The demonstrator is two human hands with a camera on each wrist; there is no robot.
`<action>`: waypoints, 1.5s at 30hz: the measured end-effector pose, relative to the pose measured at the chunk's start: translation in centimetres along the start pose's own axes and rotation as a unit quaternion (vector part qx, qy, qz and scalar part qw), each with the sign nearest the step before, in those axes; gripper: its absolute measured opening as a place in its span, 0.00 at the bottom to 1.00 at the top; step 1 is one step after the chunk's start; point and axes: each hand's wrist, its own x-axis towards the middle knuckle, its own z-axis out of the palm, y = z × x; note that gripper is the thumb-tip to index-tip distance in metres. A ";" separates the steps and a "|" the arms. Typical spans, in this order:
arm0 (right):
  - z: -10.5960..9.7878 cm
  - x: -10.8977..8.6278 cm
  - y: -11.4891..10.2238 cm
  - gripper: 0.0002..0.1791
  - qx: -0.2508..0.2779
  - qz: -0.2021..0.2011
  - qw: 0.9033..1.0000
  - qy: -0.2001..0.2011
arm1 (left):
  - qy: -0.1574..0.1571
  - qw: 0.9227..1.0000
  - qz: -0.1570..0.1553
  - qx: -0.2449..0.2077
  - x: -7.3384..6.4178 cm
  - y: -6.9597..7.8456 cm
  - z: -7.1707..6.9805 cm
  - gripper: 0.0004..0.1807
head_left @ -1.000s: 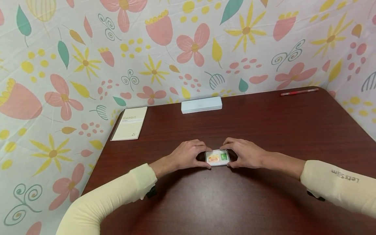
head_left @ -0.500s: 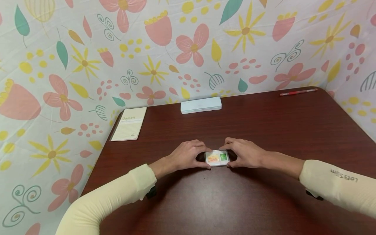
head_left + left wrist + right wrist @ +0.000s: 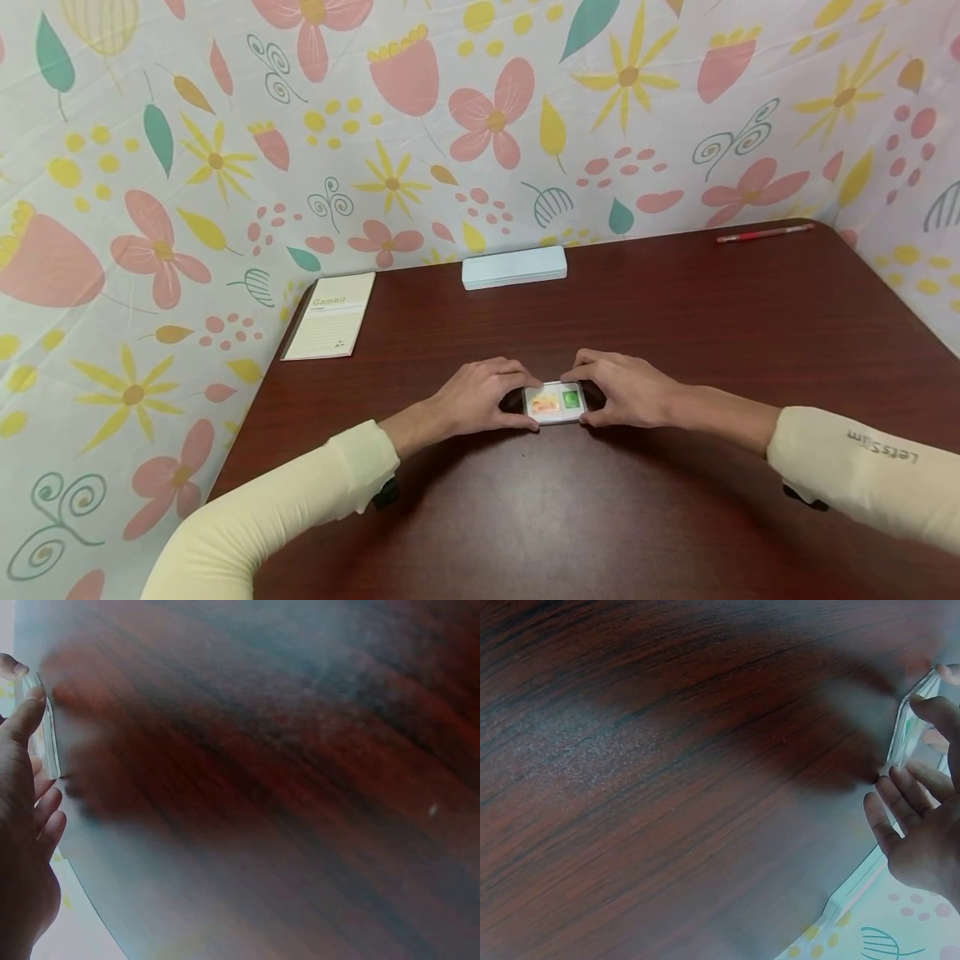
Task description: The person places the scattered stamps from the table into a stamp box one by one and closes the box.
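Observation:
Near the middle of the table, both hands hold a small flat rectangular case with clear edges, an orange print on its left and a green one on its right. My left hand pinches its left end, thumb at the near edge and fingers at the far edge. At the other end my right hand grips it the same way. In the left wrist view the case shows edge-on beside the thumb. The right wrist view has the case tilted among the fingertips, with the remaining fingers spread below it.
A cream notepad marked "Gambit" lies at the table's left edge. Along the back stands a pale blue oblong box, and a red pen rests at the back right. A floral cloth hangs behind the dark wooden table.

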 end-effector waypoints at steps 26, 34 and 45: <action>-0.1 0.4 -0.2 0.32 0.017 0.019 1.000 0.006 | -0.027 0.999 -0.019 -0.017 0.1 0.4 -0.1 0.36; -0.1 0.3 -0.1 0.32 0.021 0.021 0.999 0.012 | -0.018 0.999 -0.017 -0.025 0.1 0.4 -0.2 0.35; 0.3 0.0 0.1 0.32 0.012 0.017 1.000 0.012 | -0.013 1.000 -0.013 -0.021 0.1 0.5 -0.1 0.34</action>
